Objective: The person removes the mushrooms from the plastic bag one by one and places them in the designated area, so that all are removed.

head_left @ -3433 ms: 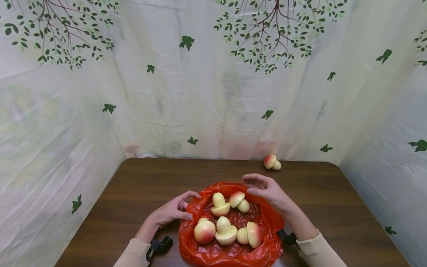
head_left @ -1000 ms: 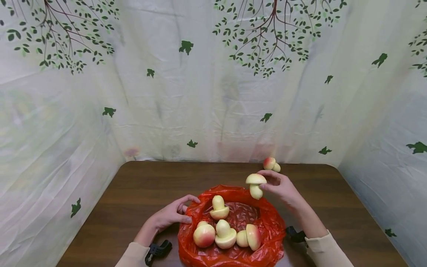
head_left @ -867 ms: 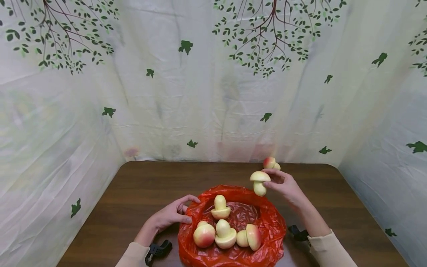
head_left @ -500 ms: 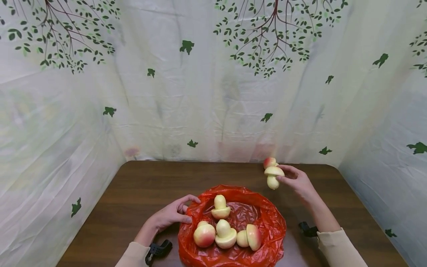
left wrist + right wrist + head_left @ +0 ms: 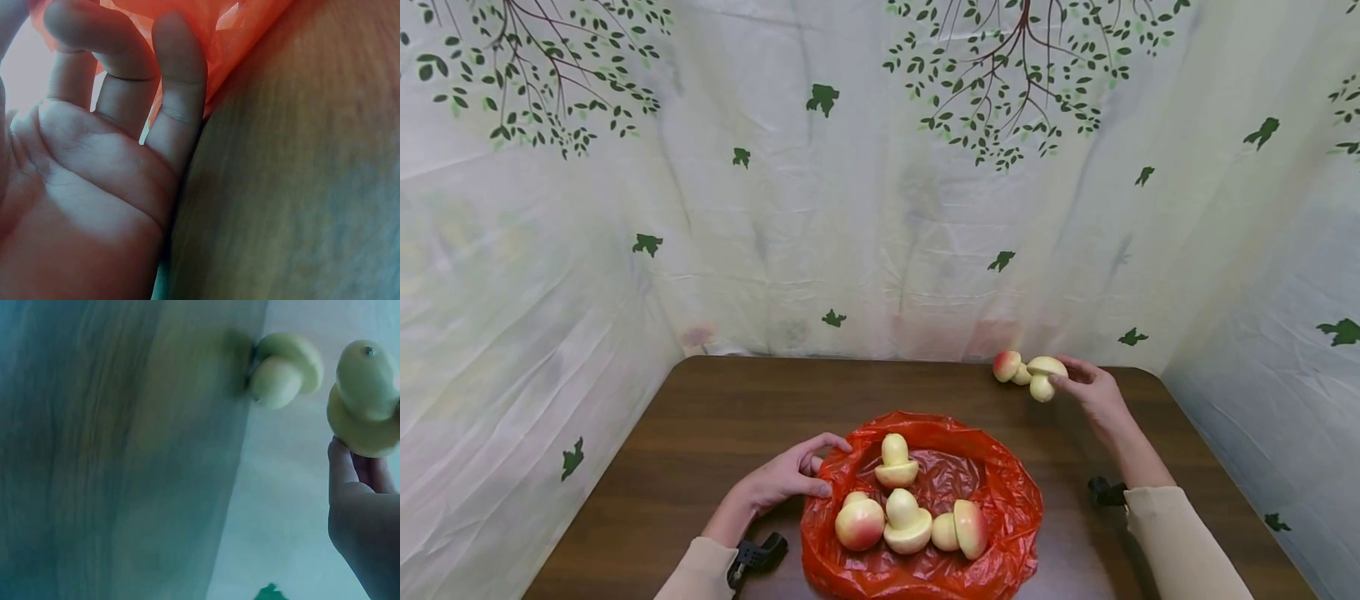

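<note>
While resting the left hand [image 5: 782, 479] spread against the red bag [image 5: 1013, 492], cannot tell whether pinching plastic. Inside, count four toy mushrooms [image 5: 907, 525]. Further right, by the table [image 5: 760, 392]'s back edge, see a tipped mushroom [image 5: 1006, 365]. Just beside, pinching a cap-up mushroom [image 5: 1047, 367] in the right hand [image 5: 1096, 396]. Probably placing now; next, should lower fully, steady upright, then loosen gently.

You have a brown table [image 5: 752, 400] in front of you. A red bag [image 5: 1011, 492] sits on its near part, and one mushroom [image 5: 1006, 366] lies by the far edge.
</note>
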Action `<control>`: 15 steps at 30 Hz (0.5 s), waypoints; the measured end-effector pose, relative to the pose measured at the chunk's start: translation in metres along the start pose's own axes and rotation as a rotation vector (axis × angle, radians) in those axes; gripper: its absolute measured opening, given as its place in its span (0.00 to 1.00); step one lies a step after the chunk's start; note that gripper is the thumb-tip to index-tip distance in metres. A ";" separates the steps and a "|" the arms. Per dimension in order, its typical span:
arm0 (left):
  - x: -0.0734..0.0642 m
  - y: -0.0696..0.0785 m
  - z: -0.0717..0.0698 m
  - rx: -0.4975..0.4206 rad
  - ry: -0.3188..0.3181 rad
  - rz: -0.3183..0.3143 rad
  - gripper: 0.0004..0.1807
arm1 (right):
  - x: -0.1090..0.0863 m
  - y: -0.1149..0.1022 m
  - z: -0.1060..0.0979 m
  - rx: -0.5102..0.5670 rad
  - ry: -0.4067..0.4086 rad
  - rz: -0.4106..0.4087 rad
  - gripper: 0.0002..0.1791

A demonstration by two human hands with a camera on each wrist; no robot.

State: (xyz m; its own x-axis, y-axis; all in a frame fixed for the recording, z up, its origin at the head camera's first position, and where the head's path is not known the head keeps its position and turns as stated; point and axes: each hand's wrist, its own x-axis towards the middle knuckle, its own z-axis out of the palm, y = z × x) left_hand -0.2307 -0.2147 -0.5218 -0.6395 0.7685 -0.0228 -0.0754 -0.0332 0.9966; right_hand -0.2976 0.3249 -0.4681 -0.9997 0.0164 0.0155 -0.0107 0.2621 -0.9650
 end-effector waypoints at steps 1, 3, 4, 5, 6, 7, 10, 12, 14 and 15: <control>0.000 0.000 0.000 0.001 0.000 -0.001 0.32 | 0.003 0.002 -0.001 -0.003 0.006 0.009 0.40; 0.000 0.001 0.000 0.001 -0.001 -0.004 0.32 | 0.007 0.006 -0.003 -0.016 0.018 0.022 0.40; 0.000 0.001 0.000 0.001 -0.001 -0.005 0.32 | 0.009 0.008 -0.003 -0.023 0.024 0.027 0.40; 0.000 0.001 0.001 0.001 -0.001 -0.005 0.32 | 0.011 0.009 -0.003 -0.027 0.030 0.033 0.40; -0.001 0.001 0.001 0.001 -0.001 -0.006 0.32 | 0.012 0.010 -0.003 -0.031 0.035 0.036 0.40; -0.001 0.001 0.001 0.001 0.000 -0.007 0.32 | 0.014 0.011 -0.003 -0.035 0.041 0.039 0.40; -0.001 0.002 0.002 0.001 0.005 -0.009 0.33 | 0.019 0.014 -0.004 -0.049 0.055 0.049 0.40; -0.001 0.002 0.002 0.001 0.005 -0.009 0.33 | 0.022 0.016 -0.004 -0.062 0.062 0.058 0.40; -0.001 0.002 0.001 0.003 0.006 -0.011 0.33 | 0.025 0.019 -0.005 -0.074 0.069 0.073 0.39; -0.001 0.002 0.001 0.004 0.006 -0.012 0.33 | 0.026 0.020 -0.005 -0.080 0.073 0.082 0.39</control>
State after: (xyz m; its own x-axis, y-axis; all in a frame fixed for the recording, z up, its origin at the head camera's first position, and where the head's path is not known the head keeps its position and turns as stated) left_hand -0.2290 -0.2149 -0.5196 -0.6435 0.7646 -0.0354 -0.0799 -0.0211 0.9966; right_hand -0.3237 0.3355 -0.4859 -0.9931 0.1101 -0.0405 0.0752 0.3329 -0.9399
